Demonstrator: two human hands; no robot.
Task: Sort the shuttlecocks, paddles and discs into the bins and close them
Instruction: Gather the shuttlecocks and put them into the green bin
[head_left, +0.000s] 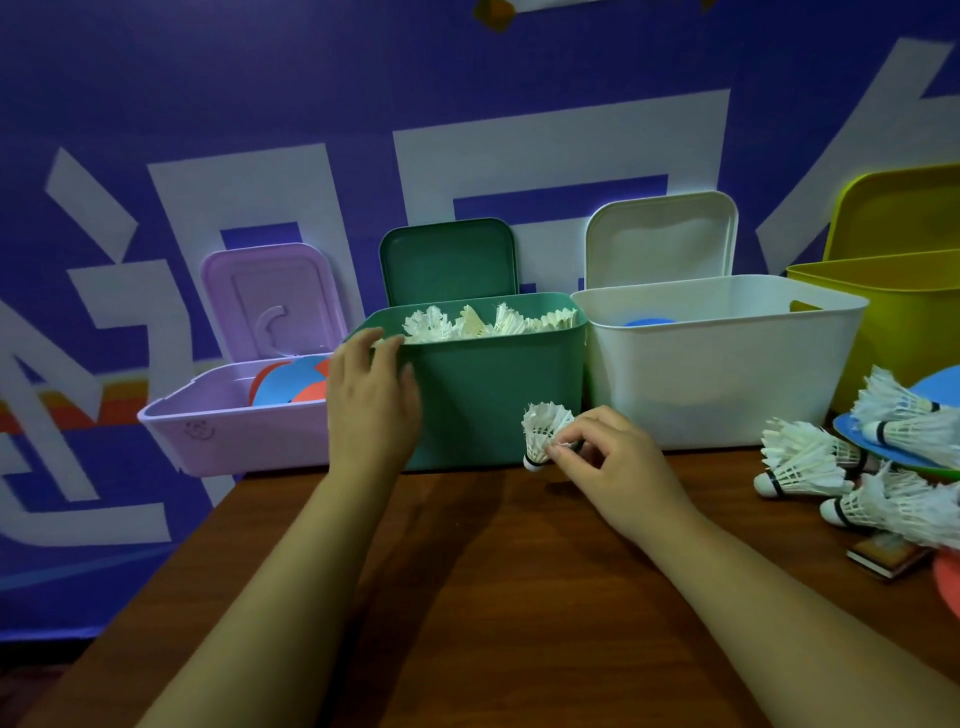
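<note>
Just right of the frame's centre, our right hand (608, 460) pinched a shuttlecock (543, 431) by its skirt in front of the green bin (493, 395), whose rim our left hand (371, 397) touched with loose fingers; a light, cork-down drop seemed best to us.

The table (493, 571) is bare in front, walled off behind

A purple bin (234, 441), green bin (483, 395), white bin (717, 379) and yellow bin (909, 322) stand side by side along the back, mouths open upward, lids (449, 262) raised behind. The left hand (371, 395) rests on the green bin's near-left corner; the right hand (608, 457) pinches a shuttlecock (543, 431) before its front wall. Loose shuttlecocks (805, 462) crowd the right edge.
</note>
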